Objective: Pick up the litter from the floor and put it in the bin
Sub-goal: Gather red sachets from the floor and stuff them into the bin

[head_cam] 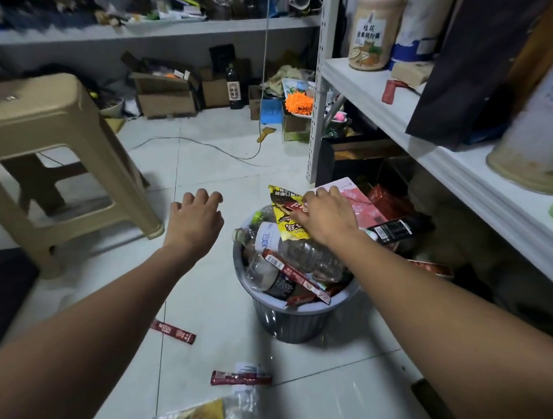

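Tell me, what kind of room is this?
Probably a storeroom or cluttered back room: white metal shelving holds big tins, cardboard boxes crowd the floor at the back, and an overfull grey bin stands beside the shelving.

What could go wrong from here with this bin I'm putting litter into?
The bin is heaped above its rim, so the yellow wrapper under the right hand may slide off onto the floor. Pressing it down could tip the clear bottle over the edge. The red sachets lying loose nearby could slip underfoot.
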Available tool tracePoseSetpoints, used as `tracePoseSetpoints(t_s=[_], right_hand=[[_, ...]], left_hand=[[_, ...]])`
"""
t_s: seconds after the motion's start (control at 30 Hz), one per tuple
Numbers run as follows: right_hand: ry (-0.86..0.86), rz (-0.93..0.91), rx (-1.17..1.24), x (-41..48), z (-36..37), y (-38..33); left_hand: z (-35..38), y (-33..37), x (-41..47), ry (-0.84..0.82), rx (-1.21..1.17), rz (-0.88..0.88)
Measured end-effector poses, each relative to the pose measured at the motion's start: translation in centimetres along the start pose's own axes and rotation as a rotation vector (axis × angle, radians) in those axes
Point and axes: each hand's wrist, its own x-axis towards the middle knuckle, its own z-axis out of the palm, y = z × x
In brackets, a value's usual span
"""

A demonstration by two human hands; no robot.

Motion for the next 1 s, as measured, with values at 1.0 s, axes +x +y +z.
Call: tracePoseSetpoints(t_s=[1.0], right_hand=[[0.157,0.007,0.017,-10.1,-3.0,-5.0]], left_hand=[[-0.9,-9.3,-16.1,-0.154,0.04,-0.067]])
